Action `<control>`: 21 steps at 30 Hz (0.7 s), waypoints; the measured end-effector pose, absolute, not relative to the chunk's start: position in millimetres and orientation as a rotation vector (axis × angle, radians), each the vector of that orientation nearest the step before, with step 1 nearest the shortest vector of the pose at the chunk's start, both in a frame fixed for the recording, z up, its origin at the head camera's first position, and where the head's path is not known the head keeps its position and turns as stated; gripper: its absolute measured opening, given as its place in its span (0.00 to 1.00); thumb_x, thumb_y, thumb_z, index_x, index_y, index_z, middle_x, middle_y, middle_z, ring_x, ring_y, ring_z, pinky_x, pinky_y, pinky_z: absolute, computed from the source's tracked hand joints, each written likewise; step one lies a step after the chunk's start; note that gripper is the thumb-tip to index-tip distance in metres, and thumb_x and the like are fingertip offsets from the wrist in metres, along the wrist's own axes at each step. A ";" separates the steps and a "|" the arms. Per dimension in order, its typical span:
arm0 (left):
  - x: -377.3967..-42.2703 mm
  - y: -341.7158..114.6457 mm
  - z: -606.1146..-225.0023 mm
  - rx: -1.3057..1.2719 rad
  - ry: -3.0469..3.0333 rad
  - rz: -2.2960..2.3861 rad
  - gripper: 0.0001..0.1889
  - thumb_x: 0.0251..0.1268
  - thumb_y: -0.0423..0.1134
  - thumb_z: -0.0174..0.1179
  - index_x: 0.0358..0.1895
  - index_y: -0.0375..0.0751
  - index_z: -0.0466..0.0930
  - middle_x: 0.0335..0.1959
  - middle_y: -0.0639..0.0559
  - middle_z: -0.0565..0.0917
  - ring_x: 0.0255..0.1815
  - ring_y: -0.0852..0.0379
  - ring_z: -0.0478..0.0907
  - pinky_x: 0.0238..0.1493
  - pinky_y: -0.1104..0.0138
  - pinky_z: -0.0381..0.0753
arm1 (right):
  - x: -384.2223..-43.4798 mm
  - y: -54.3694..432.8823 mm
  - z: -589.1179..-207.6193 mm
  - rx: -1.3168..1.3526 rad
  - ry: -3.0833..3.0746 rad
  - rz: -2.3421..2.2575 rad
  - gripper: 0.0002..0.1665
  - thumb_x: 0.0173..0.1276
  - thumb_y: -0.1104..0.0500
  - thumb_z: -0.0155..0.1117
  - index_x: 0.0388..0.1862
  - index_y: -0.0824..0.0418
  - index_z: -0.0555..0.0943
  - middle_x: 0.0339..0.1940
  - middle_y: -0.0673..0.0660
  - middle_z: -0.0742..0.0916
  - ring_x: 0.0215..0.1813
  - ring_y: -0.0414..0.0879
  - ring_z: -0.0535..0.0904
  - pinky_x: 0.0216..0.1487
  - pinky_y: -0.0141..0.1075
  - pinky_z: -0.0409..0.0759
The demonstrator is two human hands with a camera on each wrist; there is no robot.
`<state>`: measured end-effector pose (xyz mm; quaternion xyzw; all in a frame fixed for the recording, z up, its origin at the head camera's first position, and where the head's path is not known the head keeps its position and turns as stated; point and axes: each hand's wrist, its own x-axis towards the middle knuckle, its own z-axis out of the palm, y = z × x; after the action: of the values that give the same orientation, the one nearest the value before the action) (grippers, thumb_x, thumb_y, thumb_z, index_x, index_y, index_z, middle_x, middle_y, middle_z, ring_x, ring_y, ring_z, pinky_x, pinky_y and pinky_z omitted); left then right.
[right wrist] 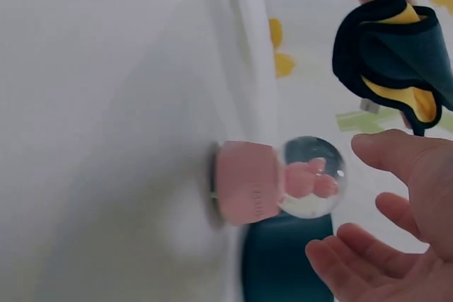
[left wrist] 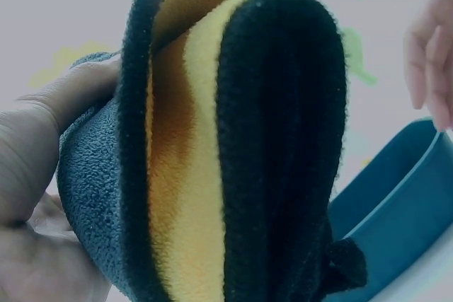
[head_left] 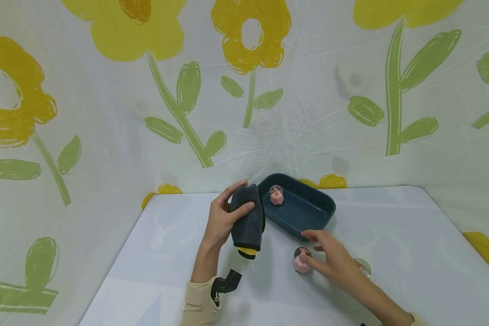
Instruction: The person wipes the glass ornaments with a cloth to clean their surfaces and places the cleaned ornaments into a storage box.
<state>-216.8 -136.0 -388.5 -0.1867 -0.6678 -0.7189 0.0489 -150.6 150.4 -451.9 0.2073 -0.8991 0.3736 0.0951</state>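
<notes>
One globe (head_left: 300, 266) is standing at nine o'clock from the empty, unclenched right hand (head_left: 332, 257), second globe (head_left: 276, 197) inside one tray (head_left: 303, 213) at eleven, third globe (head_left: 363, 266) at three; left hand (head_left: 222, 216) is gripping one cloth (head_left: 245, 230).

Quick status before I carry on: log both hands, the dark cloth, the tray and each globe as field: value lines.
left hand: holds the folded cloth
folded cloth: dark outside, yellow inside, raised above the table
right hand: beside the near pink globe, not gripping it
near pink globe: upright on the table, outside the tray
tray: dark blue, toward the back of the table
tray contents: one pink globe
third globe: partly hidden by the right arm; base colour unclear
</notes>
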 end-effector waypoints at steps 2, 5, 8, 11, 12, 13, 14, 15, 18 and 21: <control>-216.5 -135.8 -388.5 -0.569 -2.034 -2.192 0.28 0.61 0.30 0.66 0.65 0.48 0.74 0.61 0.45 0.76 0.37 0.53 0.87 0.36 0.60 0.87 | -148.1 150.0 -455.2 0.603 -2.684 1.111 0.33 0.55 0.59 0.77 0.59 0.59 0.75 0.55 0.54 0.82 0.55 0.50 0.80 0.48 0.37 0.85; -216.2 -135.4 -388.4 -0.568 -2.033 -2.196 0.28 0.61 0.30 0.66 0.65 0.48 0.74 0.61 0.45 0.76 0.37 0.53 0.87 0.36 0.59 0.88 | -145.4 148.6 -460.5 0.574 -2.726 1.110 0.32 0.56 0.59 0.77 0.59 0.58 0.75 0.54 0.53 0.83 0.54 0.48 0.80 0.48 0.37 0.85; -216.0 -135.3 -388.0 -0.567 -2.036 -2.200 0.28 0.61 0.30 0.66 0.66 0.46 0.74 0.61 0.45 0.76 0.37 0.53 0.87 0.36 0.59 0.88 | -144.3 146.3 -465.9 0.544 -2.774 1.109 0.33 0.55 0.57 0.77 0.59 0.56 0.75 0.53 0.51 0.83 0.53 0.43 0.80 0.48 0.35 0.85; -215.8 -135.2 -388.0 -0.562 -2.044 -2.205 0.28 0.61 0.30 0.66 0.66 0.45 0.73 0.62 0.45 0.75 0.37 0.54 0.87 0.37 0.60 0.87 | -144.2 144.4 -470.9 0.523 -2.812 1.110 0.33 0.55 0.55 0.78 0.58 0.55 0.74 0.50 0.48 0.83 0.51 0.40 0.80 0.48 0.33 0.84; -215.5 -135.1 -387.8 -0.562 -2.045 -2.206 0.28 0.61 0.30 0.66 0.66 0.45 0.73 0.62 0.45 0.75 0.37 0.54 0.87 0.37 0.60 0.87 | -144.2 144.1 -472.6 0.514 -2.820 1.115 0.33 0.55 0.54 0.78 0.58 0.55 0.74 0.50 0.48 0.83 0.50 0.39 0.80 0.48 0.33 0.84; -215.5 -135.0 -387.8 -0.560 -2.047 -2.205 0.28 0.61 0.30 0.66 0.66 0.45 0.73 0.62 0.46 0.75 0.37 0.54 0.87 0.37 0.60 0.87 | -144.2 143.9 -474.0 0.510 -2.823 1.124 0.33 0.55 0.54 0.78 0.58 0.55 0.74 0.49 0.47 0.83 0.50 0.39 0.80 0.49 0.33 0.84; -215.6 -134.9 -387.8 -0.560 -2.048 -2.204 0.28 0.61 0.30 0.65 0.66 0.45 0.73 0.62 0.46 0.75 0.37 0.54 0.87 0.37 0.60 0.87 | -144.2 143.8 -475.3 0.507 -2.825 1.131 0.33 0.55 0.54 0.78 0.57 0.55 0.73 0.49 0.47 0.83 0.50 0.39 0.80 0.49 0.33 0.84; -215.5 -134.8 -387.8 -0.560 -2.048 -2.203 0.28 0.61 0.30 0.66 0.66 0.46 0.73 0.62 0.46 0.75 0.37 0.54 0.87 0.37 0.60 0.87 | -144.3 143.8 -476.4 0.505 -2.822 1.140 0.33 0.55 0.54 0.78 0.57 0.54 0.73 0.48 0.47 0.83 0.50 0.38 0.79 0.49 0.33 0.84; -215.5 -134.6 -387.6 -0.565 -2.047 -2.200 0.28 0.61 0.30 0.66 0.66 0.46 0.73 0.62 0.46 0.75 0.37 0.54 0.87 0.37 0.61 0.87 | -144.2 143.9 -479.1 0.507 -2.802 1.188 0.33 0.54 0.56 0.78 0.56 0.55 0.72 0.48 0.46 0.83 0.49 0.37 0.79 0.49 0.34 0.84; -215.4 -134.2 -387.8 -0.566 -2.049 -2.197 0.28 0.61 0.30 0.66 0.66 0.48 0.74 0.62 0.46 0.75 0.36 0.54 0.87 0.36 0.61 0.87 | -144.6 143.1 -481.0 0.504 -2.796 1.221 0.33 0.55 0.56 0.78 0.56 0.55 0.72 0.48 0.46 0.83 0.49 0.37 0.79 0.50 0.34 0.84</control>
<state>-215.4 -134.2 -387.8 -0.1851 -0.6696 -0.7181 0.0421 -144.6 143.1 -481.0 0.1629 -0.9038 0.3949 0.0246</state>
